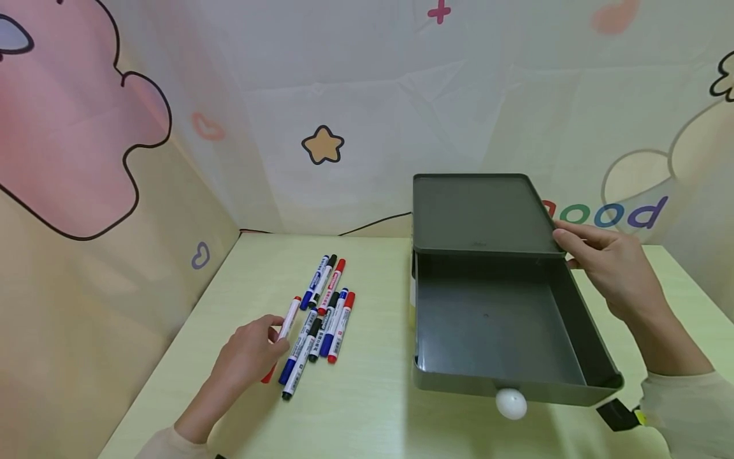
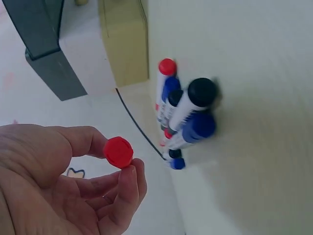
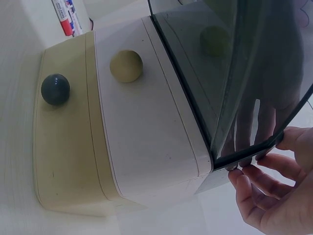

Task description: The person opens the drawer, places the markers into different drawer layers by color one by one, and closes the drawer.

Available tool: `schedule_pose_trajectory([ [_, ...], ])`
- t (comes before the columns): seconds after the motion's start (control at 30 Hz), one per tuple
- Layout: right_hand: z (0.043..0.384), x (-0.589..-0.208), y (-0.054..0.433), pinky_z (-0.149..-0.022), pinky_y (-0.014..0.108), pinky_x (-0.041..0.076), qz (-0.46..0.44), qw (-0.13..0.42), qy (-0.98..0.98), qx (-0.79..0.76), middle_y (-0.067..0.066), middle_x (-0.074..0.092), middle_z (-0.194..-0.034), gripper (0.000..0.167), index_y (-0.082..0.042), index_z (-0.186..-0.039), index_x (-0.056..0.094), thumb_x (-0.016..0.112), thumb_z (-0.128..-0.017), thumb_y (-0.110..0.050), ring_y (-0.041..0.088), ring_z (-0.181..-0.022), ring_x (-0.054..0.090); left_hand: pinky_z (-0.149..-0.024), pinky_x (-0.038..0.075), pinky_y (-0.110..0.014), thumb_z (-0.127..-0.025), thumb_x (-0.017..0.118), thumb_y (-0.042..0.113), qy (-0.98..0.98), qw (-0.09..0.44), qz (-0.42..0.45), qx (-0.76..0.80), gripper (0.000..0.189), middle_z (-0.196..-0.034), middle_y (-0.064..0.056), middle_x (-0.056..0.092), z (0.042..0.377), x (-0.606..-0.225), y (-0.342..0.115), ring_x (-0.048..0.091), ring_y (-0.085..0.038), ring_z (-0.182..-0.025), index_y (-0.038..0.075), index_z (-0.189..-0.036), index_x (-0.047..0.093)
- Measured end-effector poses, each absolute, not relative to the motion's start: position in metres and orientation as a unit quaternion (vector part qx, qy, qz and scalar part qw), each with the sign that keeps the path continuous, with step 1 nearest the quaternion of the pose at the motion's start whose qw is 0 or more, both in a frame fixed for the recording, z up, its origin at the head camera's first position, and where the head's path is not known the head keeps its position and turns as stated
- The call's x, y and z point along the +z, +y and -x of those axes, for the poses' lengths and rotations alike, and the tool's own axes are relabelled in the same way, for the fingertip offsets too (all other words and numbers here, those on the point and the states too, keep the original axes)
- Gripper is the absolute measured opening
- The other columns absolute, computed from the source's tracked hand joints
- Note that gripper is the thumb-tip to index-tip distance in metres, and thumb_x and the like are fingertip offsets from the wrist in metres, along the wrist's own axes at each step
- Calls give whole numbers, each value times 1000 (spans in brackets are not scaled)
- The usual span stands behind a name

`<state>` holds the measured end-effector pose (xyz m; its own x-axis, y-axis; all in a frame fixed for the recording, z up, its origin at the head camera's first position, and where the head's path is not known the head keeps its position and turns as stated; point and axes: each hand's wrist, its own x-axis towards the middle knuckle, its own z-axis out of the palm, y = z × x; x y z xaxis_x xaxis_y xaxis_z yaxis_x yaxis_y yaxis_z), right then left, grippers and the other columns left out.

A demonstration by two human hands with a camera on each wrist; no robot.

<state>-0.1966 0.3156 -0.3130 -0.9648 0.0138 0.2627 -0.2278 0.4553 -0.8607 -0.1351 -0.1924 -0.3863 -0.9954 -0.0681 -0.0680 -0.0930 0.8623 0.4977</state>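
Observation:
In the head view my left hand (image 1: 246, 350) pinches a red whiteboard marker (image 1: 290, 317) between thumb and fingers, at the left side of a pile. The left wrist view shows its red end (image 2: 118, 152) facing the camera. Beside it several blue, black and red markers (image 1: 298, 354) lie on the table. My right hand (image 1: 619, 271) holds the right side edge of a drawer unit (image 1: 482, 213), thumb at the top rim and bent fingers against the side. The unit's dark green top drawer (image 1: 487, 319) is pulled out, with nothing inside.
A white round knob (image 1: 511, 404) sticks out from the top drawer's front. Below it are a white drawer (image 3: 151, 112) and a yellow drawer (image 3: 71, 142), both pushed in. A printed cloth (image 1: 367, 115) hangs behind the table (image 1: 367, 408), and a thin black cord (image 1: 375, 223) runs along the back.

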Motion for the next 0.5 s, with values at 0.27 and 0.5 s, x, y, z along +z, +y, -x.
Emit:
schedule_pose_trajectory([
  [0.27,196,-313,315,-74,11,51,-59,114,-846,518,-34,62,-105,53,5,-146,53,63,-105,-27,-4,-94,59,-51,41,-32,-91,69,12,959,23,26,280,42,-94,-5,66,127,-367,-179,53,-17,-62,1,-132,65],
  [0.5,195,-312,314,-74,9,50,-55,116,-852,507,-35,61,-104,55,4,-147,52,62,-105,-30,-3,-91,59,-50,45,-31,-92,69,10,958,22,19,286,44,-97,-4,66,121,-349,-163,55,-18,-68,2,-135,63],
])
